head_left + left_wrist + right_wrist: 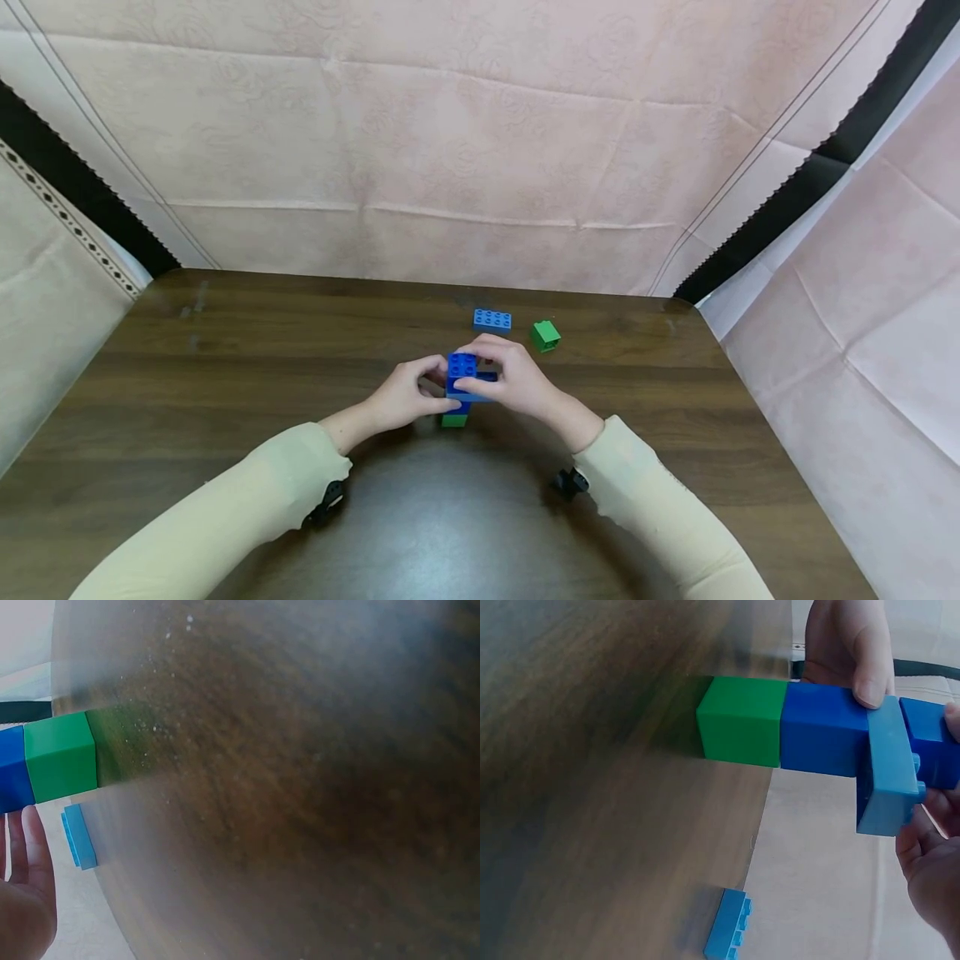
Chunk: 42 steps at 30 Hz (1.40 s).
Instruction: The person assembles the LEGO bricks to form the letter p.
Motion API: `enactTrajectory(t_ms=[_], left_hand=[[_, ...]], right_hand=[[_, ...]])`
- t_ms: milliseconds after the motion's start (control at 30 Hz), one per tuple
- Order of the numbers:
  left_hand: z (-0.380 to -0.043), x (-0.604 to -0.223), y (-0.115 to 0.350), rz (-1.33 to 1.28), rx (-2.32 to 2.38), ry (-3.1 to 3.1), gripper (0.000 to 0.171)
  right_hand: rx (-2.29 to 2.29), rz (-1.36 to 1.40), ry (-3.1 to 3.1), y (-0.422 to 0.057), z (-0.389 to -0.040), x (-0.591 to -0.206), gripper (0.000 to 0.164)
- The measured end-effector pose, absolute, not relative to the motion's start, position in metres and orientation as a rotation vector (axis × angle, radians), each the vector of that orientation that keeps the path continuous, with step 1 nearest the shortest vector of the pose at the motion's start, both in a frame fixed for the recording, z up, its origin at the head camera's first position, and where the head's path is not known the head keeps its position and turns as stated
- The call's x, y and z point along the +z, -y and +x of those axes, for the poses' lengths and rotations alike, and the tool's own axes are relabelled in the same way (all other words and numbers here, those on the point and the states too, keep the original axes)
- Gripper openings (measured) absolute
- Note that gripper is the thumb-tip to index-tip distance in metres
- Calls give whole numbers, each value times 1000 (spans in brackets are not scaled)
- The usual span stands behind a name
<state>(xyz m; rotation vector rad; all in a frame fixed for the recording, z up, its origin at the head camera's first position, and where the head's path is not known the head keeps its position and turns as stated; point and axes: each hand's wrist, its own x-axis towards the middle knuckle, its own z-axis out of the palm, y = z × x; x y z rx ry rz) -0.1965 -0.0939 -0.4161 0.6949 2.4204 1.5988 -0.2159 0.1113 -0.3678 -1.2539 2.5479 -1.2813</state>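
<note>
A stack of toy building bricks stands on the wooden table in front of me. At its foot is a green brick [742, 724], with a dark blue brick [821, 727] above it. A light blue brick [889, 776] lies across that and juts out to the right. The top dark blue brick [461, 365] is at the light blue brick's studs, pinched by my right hand [521, 379] between thumb and fingers. My left hand [405, 396] grips the stack from the left, its thumb where the lower dark blue brick meets the light blue one.
Behind the stack lies a loose light blue brick [492, 322], studs up. A loose green brick [546, 336] rests to its right. The table [225, 358] ends at a pale cloth wall [480, 150] at the back, with more cloth at both sides.
</note>
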Motion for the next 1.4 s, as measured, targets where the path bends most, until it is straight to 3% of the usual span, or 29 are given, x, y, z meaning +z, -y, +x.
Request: enactTrajectory(t_ms=[667,1400], left_hand=[[-197,-415,92,710,1597,-2417,25],[-198,-414,93,740,1575,-2437,25]], right_hand=[[-1204,-1110,-2575,-113,-216,-363,33],[-1127,-1139,-2576,-110,-212,-354,37]])
